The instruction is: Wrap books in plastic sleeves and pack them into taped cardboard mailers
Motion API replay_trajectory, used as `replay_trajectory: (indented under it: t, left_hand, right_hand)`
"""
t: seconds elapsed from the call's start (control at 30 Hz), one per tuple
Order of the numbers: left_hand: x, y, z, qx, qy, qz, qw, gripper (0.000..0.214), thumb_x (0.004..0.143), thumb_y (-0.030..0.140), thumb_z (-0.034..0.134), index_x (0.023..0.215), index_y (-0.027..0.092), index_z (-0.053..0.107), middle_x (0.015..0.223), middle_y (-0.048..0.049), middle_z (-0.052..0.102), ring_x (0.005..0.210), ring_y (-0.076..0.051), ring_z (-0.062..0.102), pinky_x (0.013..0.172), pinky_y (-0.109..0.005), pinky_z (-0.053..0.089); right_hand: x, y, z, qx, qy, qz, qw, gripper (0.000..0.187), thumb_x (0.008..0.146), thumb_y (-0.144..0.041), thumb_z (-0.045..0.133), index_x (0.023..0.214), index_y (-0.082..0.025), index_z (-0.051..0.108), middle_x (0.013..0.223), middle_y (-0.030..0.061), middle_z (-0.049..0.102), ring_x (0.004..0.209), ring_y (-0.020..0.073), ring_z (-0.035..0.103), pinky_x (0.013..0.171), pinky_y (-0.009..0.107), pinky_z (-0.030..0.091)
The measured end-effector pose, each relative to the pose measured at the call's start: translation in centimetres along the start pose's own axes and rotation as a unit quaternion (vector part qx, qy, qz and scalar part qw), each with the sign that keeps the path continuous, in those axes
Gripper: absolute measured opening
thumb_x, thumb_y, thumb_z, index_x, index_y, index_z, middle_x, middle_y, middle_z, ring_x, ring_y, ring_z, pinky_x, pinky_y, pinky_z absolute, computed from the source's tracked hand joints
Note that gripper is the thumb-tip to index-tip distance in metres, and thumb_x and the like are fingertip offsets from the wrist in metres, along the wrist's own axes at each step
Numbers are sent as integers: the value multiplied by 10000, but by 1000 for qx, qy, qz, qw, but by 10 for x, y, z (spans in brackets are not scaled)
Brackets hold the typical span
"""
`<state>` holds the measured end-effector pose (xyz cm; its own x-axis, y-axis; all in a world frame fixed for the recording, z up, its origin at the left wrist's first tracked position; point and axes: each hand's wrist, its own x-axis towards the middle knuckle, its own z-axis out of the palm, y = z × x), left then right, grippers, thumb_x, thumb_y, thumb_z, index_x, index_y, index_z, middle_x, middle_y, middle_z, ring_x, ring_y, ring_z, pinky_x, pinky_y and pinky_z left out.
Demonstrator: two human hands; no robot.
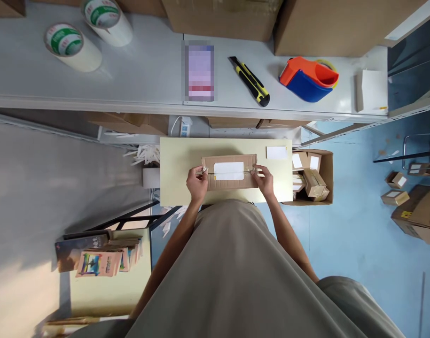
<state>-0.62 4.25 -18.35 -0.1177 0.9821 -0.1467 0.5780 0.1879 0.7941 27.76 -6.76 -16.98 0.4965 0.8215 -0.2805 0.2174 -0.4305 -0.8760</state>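
Note:
A long, flat cardboard box [211, 183] lies crosswise on the pale yellow worktable [179, 150], with a white label [229, 171] stuck on its top and a seam running along its length. At its left end, my left hand [198, 182] is closed, fingertips pinching the edge where a bit of clear tape glints. Opposite it, my right hand [264, 180] is closed too, thumb and fingers gripping the right end near the seam. A stack of white labels [276, 152] sits at the table's back right corner.
On the grey shelf above lie tape rolls [77, 51], a yellow-black utility knife [250, 80] and an orange-blue tape dispenser [306, 80]. An open carton [327, 178] of small labelled boxes stands right of the table. Books [98, 264] lie on a side table at lower left.

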Motion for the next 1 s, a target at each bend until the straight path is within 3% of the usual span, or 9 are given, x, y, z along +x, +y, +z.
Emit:
replay_trajectory:
  t: [0.17,0.27,0.33,0.43,0.53,0.63,0.73,0.87,1.0]
  left_hand:
    - [2,3,-5,32,-15,15,999,196,972,308,705,1149,226,689,1216,-110,800,895,-218,763,892,-381,648]
    - [6,15,-9,82,17,79,993,338,901,216,719,1237,213,694,1311,-172,746,1232,-334,734,1134,-527,600]
    - [11,37,-4,89,38,144,985,439,884,174,715,1322,201,694,1397,-200,710,1397,-376,659,1252,-583,518]
    - [25,96,14,55,28,255,965,411,948,188,680,1356,218,718,1418,-177,726,1412,-354,664,1275,-565,502]
    - [40,173,42,10,20,354,935,361,974,198,677,1325,236,754,1382,-138,769,1353,-319,706,1257,-537,520]
    - [48,246,67,-30,23,399,916,267,974,175,673,1201,254,787,1329,-85,802,1316,-287,726,1221,-516,547]
    - [43,295,82,-76,31,408,909,195,969,142,671,1071,255,792,1248,-49,824,1264,-261,740,1196,-493,564]
    - [20,309,80,-134,30,385,913,160,931,107,702,953,248,774,1151,-23,825,1198,-248,760,1177,-496,584]
    - [-6,276,62,-173,9,329,928,136,902,110,732,882,242,758,1131,-28,828,1145,-242,786,1136,-475,611]
  right_hand:
    - [2,-5,-5,-74,-41,-24,996,452,1061,-601,631,1291,-239,774,1432,161,762,1110,305,784,938,494,708]
    - [8,-15,-17,-164,-62,-83,981,376,1083,-514,619,1272,-246,802,1427,172,753,1198,352,781,1016,548,690]
    - [19,-31,-33,-203,-52,-148,966,342,1100,-480,610,1264,-262,815,1425,173,753,1282,367,759,1096,568,661]
    - [54,-73,-71,-222,17,-259,940,373,1140,-470,563,1390,-282,766,1466,171,736,1374,364,713,1212,590,588]
    - [108,-126,-114,-253,102,-337,901,503,1143,-503,545,1578,-261,614,1608,196,638,1540,395,582,1267,651,517]
    - [168,-167,-145,-307,140,-359,871,606,1131,-565,539,1632,-225,510,1673,225,558,1594,435,497,1268,730,465]
    - [216,-183,-155,-346,137,-339,864,585,1149,-557,512,1545,-128,533,1564,281,618,1522,452,545,1254,758,436]
    - [235,-174,-152,-316,122,-353,872,467,1185,-529,476,1324,-106,619,1353,262,719,1372,424,663,1220,747,459]
    - [188,-152,-143,-271,138,-307,902,486,1153,-656,527,1249,-188,614,1196,205,753,1197,416,750,1103,670,578]
